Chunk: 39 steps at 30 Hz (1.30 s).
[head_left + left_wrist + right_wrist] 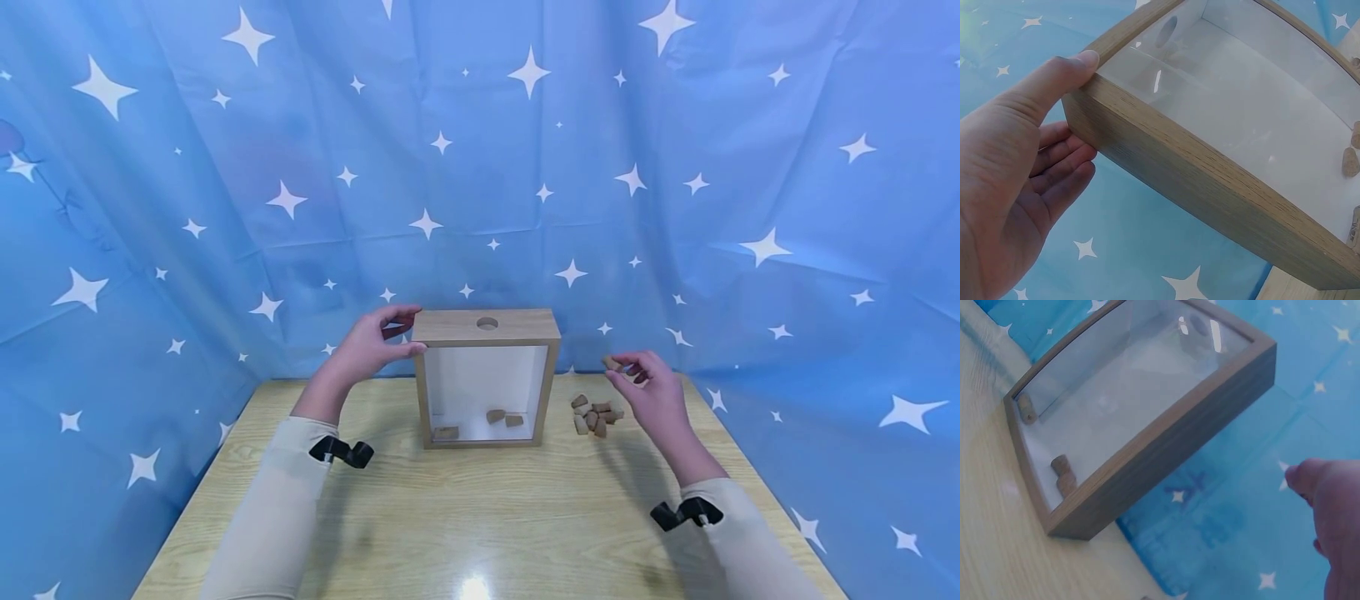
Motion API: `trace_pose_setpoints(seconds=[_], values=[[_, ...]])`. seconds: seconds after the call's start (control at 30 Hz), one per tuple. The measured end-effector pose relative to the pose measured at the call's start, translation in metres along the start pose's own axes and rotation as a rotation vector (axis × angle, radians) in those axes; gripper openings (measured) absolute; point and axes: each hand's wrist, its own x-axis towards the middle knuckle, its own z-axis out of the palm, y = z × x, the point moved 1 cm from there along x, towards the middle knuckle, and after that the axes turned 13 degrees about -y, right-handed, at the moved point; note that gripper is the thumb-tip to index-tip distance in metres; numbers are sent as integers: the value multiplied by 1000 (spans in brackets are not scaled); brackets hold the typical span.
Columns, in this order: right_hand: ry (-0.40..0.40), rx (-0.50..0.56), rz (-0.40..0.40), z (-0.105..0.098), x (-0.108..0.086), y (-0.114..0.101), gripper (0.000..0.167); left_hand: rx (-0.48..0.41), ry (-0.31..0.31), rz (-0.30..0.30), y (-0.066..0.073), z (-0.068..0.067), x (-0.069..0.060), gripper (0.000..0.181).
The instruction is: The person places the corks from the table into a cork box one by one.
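Note:
A wooden shadow box (551, 383) with a clear front and a round hole (487, 323) in its top stands upright on the table. Inside, at the bottom, lie three corks, one cork (446, 433) at the left and two nearer the right. My left hand (371, 343) grips the box's upper left corner, its thumb on the front edge (1088, 60) and the fingers behind. To the right of the box, my right hand (651, 392) pinches a cork (612, 363) above a small pile of corks (592, 418). In the right wrist view that cork is hidden.
The light wooden table (450, 517) carries the box near its back edge. Behind it hangs a blue curtain (480, 150) with white stars, which also covers both sides. Black wrist mounts (341, 452) sit on both sleeves.

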Motion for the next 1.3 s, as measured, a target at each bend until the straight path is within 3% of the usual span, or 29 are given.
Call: trace_pose_setpoints(seconds=[0.2, 0.7, 0.97, 1.1, 1.3], values=[[20, 28, -18, -5, 10, -16, 22, -12, -4, 2, 1, 0, 0, 74], [56, 44, -165, -11, 37, -59, 17, -28, -10, -13, -2, 0, 1, 74], [66, 101, -252, -3, 60, -87, 19, -9, -1, -30, 0, -1, -1, 77], [47, 131, -258, 3, 69, -102, 21, -9, -6, -31, 3, -1, -1, 77], [20, 98, -274, 12, 80, -120, 24, -26, -7, -26, 3, 0, 0, 77]])
